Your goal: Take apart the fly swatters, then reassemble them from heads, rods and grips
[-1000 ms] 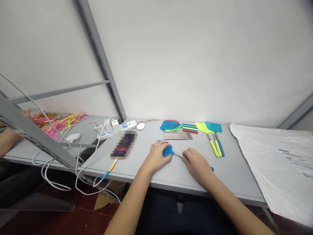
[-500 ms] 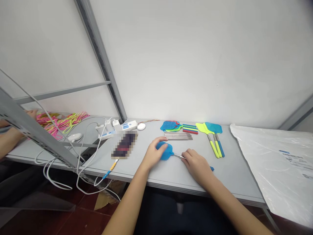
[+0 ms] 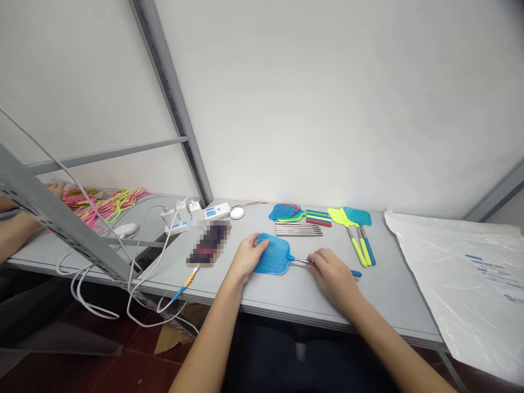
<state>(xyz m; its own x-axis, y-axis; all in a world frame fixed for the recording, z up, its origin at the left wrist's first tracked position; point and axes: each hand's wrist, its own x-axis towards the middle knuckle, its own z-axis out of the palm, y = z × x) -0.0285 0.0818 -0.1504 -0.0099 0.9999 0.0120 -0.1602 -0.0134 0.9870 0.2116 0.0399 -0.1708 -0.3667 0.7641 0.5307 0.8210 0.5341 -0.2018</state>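
Observation:
A blue fly swatter [image 3: 275, 255] with a perforated head and a metal rod is held level just over the front of the table. My left hand [image 3: 249, 256] pinches the left edge of its head, thumb on top. My right hand [image 3: 333, 275] is closed around the metal rod, and the end of a blue handle sticks out on its right. Behind my hands lies a row of metal rods [image 3: 298, 229]. Beyond them are loose swatter heads [image 3: 285, 212] in blue, red and green, beside several coloured handles [image 3: 319, 218]. Whole swatters [image 3: 357, 217], yellow-green and blue, lie to the right.
A large white plastic package [image 3: 462, 284] covers the table's right end. Leftward are a blurred-out phone-like object [image 3: 209, 244], power strips [image 3: 216, 211], a round white device [image 3: 237, 213] and loose white cables. Past the grey metal frame [image 3: 172, 98], another person's arm [image 3: 20, 234] is near pink and yellow cords [image 3: 110, 207].
My left hand has shifted left to the outer edge of the swatter head, uncovering more of it. The head now lies flatter to view. My right hand keeps its hold on the rod.

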